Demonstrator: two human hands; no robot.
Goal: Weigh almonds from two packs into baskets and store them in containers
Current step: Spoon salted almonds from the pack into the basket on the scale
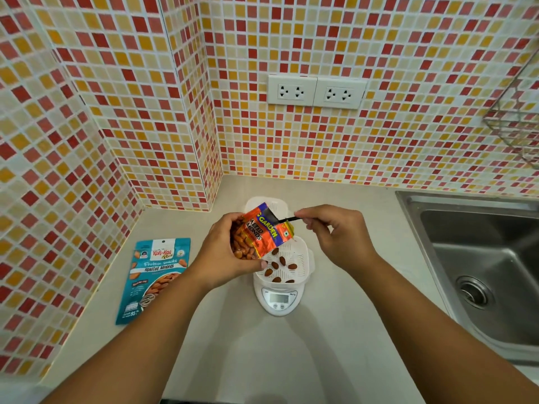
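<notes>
From the head view, the left hand [224, 255] gripped the orange pack [262, 231], tipped over the basket [291, 258] on the scale [278, 301] so almonds [280, 265] dropped in. The right hand [335, 231] pinched its torn strip [288, 219], likely holding the mouth open. The blue pack [154, 278] lay unopened, awaiting its turn.

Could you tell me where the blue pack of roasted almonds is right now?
The blue pack lies flat on the counter, left of the scale, near the tiled wall, untouched by either hand.
</notes>
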